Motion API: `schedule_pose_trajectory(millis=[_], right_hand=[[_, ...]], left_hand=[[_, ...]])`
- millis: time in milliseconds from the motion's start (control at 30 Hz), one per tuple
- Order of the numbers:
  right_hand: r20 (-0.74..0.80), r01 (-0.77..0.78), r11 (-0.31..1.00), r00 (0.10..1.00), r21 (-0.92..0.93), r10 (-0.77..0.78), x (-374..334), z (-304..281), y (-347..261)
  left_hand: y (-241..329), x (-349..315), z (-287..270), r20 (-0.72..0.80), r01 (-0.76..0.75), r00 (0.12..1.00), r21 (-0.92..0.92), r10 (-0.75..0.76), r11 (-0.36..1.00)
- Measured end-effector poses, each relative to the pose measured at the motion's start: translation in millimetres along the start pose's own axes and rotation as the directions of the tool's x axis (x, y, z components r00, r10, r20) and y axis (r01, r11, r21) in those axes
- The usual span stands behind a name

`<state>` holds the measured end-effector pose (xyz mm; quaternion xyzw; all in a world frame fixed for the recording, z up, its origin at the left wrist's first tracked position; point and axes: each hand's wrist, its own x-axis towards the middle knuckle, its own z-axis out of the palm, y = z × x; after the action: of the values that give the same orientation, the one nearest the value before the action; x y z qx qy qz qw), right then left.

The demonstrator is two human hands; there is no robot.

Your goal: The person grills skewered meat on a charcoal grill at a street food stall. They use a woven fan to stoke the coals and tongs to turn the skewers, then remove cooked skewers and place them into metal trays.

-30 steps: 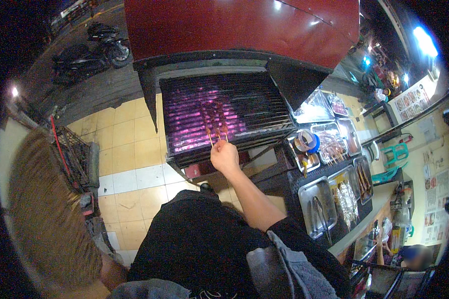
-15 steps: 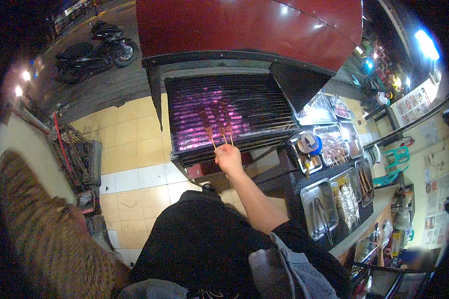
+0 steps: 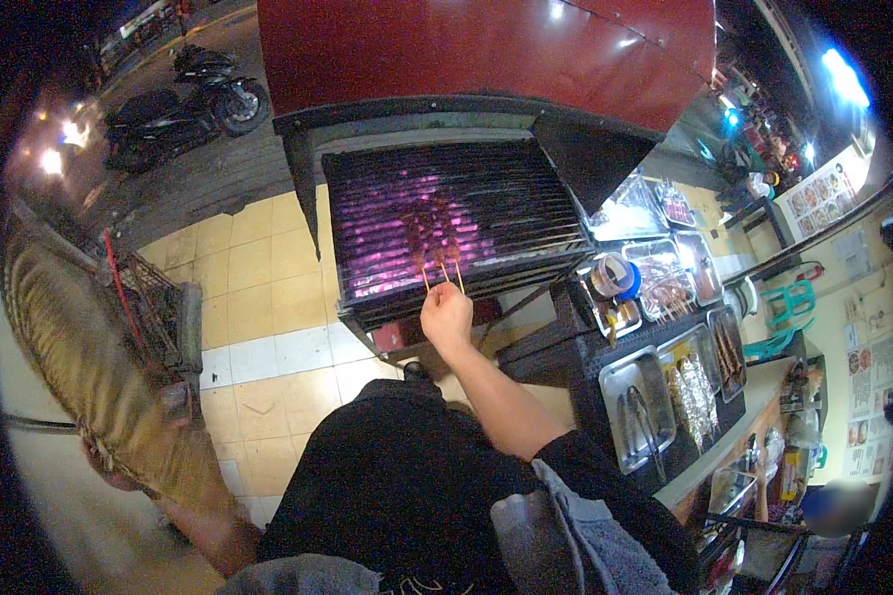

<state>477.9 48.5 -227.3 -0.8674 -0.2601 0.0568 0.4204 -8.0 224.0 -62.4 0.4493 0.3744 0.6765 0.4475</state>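
Note:
Three meat skewers lie side by side on the black charcoal grill, above coals that glow pink and purple. My right hand is closed in a pinch at the near ends of their bare sticks, just off the grill's front edge. At the far left, my left hand grips a big tan hand fan, which looks woven and ribbed. The fan stands on a slant and covers part of a dark rack beside the wall. Some of my left fingers are hidden behind it.
A red metal hood overhangs the grill. To the right, a dark table carries steel trays, one with tongs, another with foil-wrapped food, plus a blue-rimmed container. A motorcycle is parked far left. A person sits at lower right.
The fan has swung up and outward to the left, and my left hand now shows at its lower end. My right hand stays at the sticks, with its wrist slightly turned.

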Motion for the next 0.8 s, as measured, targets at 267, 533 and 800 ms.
schedule_pose_trajectory(millis=[267,533,800], right_hand=[[0.013,0.05,0.926,0.999,-0.374,-0.049,14,-48,-9],[0.163,0.108,0.921,0.985,-0.375,-0.05,19,-59,-7],[0.158,0.179,0.89,0.98,-0.419,-0.122,30,-71,11]], left_hand=[[-46,5,30,0.259,0.12,0.899,0.63,-0.354,0.767],[16,23,1,0.136,0.013,0.991,-0.136,0.005,0.991],[-19,6,28,0.05,0.189,0.968,0.504,-0.247,0.843]])
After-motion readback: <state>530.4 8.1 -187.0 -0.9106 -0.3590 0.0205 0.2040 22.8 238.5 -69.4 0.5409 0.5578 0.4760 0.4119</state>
